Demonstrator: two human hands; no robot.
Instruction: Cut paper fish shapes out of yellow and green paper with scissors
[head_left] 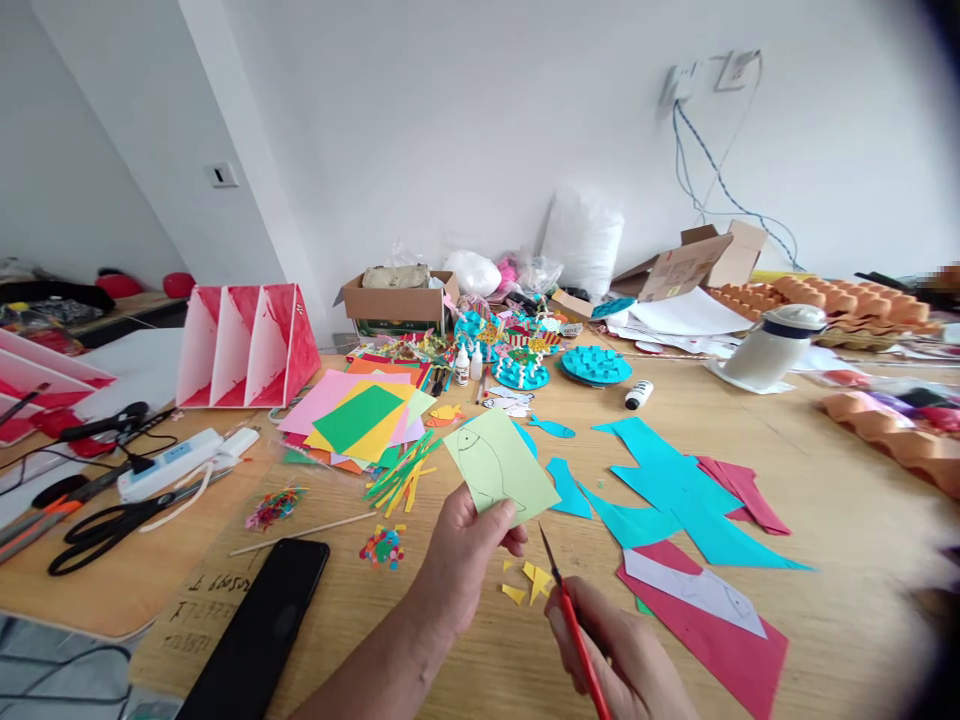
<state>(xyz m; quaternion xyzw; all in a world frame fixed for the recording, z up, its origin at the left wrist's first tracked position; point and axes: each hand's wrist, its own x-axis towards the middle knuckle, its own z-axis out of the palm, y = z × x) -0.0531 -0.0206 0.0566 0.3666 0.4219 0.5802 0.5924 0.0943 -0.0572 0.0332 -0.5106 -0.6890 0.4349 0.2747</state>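
My left hand [469,545] pinches a light green sheet of paper [532,475] by its lower edge, thumb on top. A fish outline is drawn on it in dark line. Lower right, my right hand [615,645] is closed around red-handled scissors [574,630], seen edge-on; their dark pointed tip is just below the paper, apart from it. Small yellow paper scraps [536,580] lie on the table between my hands. A blue paper fish [551,428] and an orange paper fish [446,414] rest behind the sheet.
Blue offcuts [675,490] and red paper [720,640] with a white fish drawing [694,590] lie right. Coloured sheets [360,420], a black phone [259,635], black scissors [120,525] and a power strip [172,462] are left. Glue bottles [463,366] and a cardboard box [394,300] stand behind.
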